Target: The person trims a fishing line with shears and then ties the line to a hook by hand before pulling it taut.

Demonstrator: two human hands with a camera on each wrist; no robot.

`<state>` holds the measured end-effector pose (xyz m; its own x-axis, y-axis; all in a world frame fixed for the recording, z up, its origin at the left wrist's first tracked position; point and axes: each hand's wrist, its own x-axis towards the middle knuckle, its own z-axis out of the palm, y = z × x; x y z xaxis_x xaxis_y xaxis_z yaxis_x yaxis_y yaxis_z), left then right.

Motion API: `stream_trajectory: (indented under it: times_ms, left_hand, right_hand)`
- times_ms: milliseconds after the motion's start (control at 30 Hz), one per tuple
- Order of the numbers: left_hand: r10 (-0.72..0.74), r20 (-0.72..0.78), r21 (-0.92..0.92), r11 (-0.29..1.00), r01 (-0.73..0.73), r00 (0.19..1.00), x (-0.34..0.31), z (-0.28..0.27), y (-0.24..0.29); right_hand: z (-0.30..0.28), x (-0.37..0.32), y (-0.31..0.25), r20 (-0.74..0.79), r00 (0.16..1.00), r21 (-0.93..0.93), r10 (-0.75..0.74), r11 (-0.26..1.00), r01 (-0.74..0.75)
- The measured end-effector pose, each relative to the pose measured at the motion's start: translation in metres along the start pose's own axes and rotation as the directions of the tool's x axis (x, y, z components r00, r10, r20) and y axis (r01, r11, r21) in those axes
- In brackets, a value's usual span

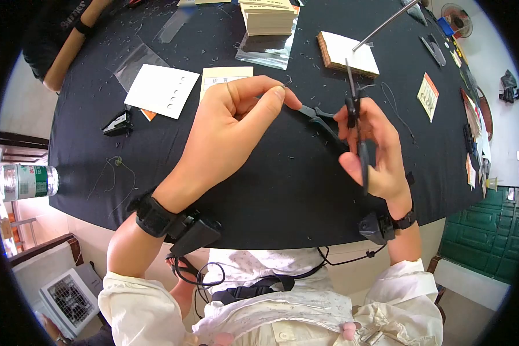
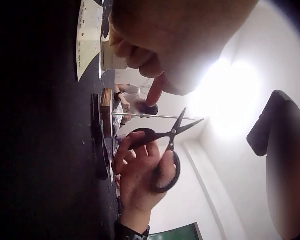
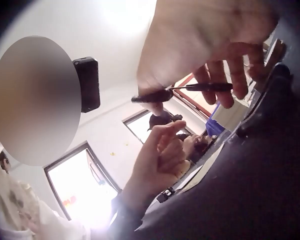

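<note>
My left hand [image 1: 228, 127] is raised over the black-covered table, thumb and index fingertip pinched on a small thin dark strand [image 1: 287, 82]. What the strand is, I cannot tell. To its right, my right hand [image 1: 380, 144] holds black-handled scissors [image 2: 174, 132], thumb through one loop and fingers through the other. Their blades are spread apart in the left wrist view and point up and away in the head view. Beneath and between the hands, pliers [image 1: 323, 122] with dark handles lie on the cloth, partly hidden by the left fingertip and the right fingers.
Beyond the hands stand a white-topped block [image 1: 352, 55] with a metal rod [image 1: 386, 23] over it and a card stack [image 1: 268, 20]. At left lie a white card with holes [image 1: 162, 91], a small black stapler-like thing [image 1: 118, 123] and tangled thread [image 1: 117, 162]. Another person's arm [image 1: 69, 55] rests far left.
</note>
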<state>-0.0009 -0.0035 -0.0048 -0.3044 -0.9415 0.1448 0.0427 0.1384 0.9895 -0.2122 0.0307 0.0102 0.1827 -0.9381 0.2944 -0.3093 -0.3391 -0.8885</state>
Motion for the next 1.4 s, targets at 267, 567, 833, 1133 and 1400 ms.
stream_trajectory:
  times_ms: [267,567,833,1133,1400]
  left_hand:
    - [-0.056,0.021,0.183,0.982,0.052,0.998,-0.002,-0.002,0.007]
    - [-0.066,0.037,0.203,0.978,0.057,0.997,-0.003,-0.002,0.012]
    - [-0.077,0.060,0.199,0.978,0.063,0.995,-0.005,-0.001,0.013]
    - [-0.058,0.044,0.183,0.982,0.049,0.997,-0.005,0.001,0.010]
    - [-0.039,0.045,0.194,0.981,0.030,0.998,-0.005,0.001,0.009]
  right_hand:
    - [-0.001,0.002,-0.006,0.034,0.985,-0.528,-0.172,0.833,0.164]
    - [-0.003,0.000,-0.006,0.059,0.993,-0.595,-0.103,0.795,0.118]
    - [-0.003,-0.001,-0.006,0.082,0.991,-0.610,-0.101,0.782,0.130]
    - [-0.003,-0.002,-0.006,0.100,0.987,-0.617,-0.125,0.771,0.160]
    - [-0.005,-0.002,-0.007,0.123,0.985,-0.641,-0.119,0.748,0.170]
